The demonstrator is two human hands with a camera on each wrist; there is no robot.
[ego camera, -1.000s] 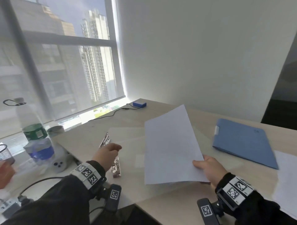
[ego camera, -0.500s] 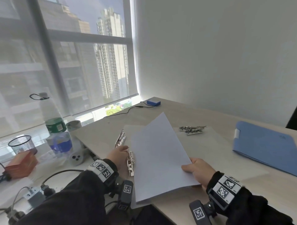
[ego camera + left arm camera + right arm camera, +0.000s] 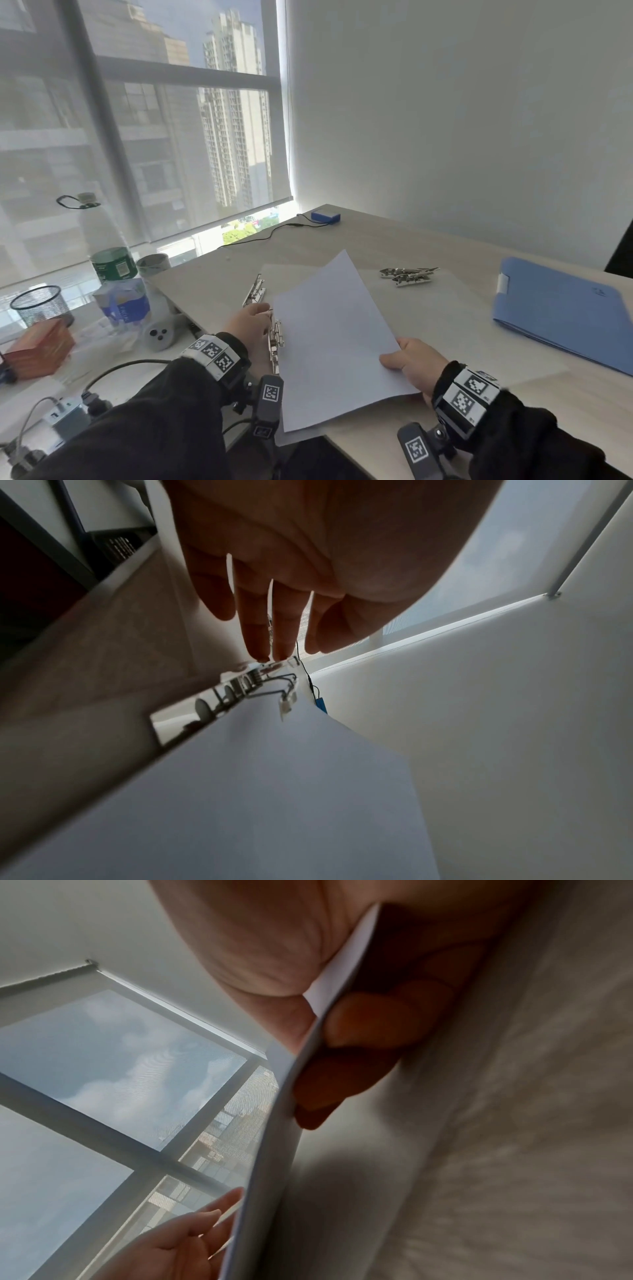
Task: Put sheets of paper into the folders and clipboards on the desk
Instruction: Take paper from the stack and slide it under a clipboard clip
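So I've got one sheet of white paper (image 3: 329, 342) in my right hand (image 3: 414, 363), pinched at its near right edge, thumb on top and fingers curled underneath. From the right wrist view you can see the edge of the sheet (image 3: 294, 1085) squeezed between thumb and fingers, with the sheet bowing a bit. It's tilted, far corner up off the desk (image 3: 342, 240), left edge down by the metal clip mechanism (image 3: 275, 337) of a transparent folder (image 3: 455, 315) that's lying open flat in front of me.

My left hand (image 3: 248, 323) is open, fingers straight and reaching onto that clip. In the left wrist view the fingertips (image 3: 262, 647) sit right at the spring end of the chrome clip bar (image 3: 205, 710), and the paper's edge (image 3: 274, 777) runs right alongside it. Can't tell if I'm actually pressing the lever or just touching it.

There's a second clip (image 3: 255, 289) further up the same side of the folder, and another pair of clips (image 3: 407, 275) on its far side. A blue folder (image 3: 561, 315) lies closed off to the right, well apart from all this.

Left of the desk: a water bottle (image 3: 109, 267), a mesh pen cup (image 3: 41, 305) and a small blue box (image 3: 325, 216) with a cable near the window.
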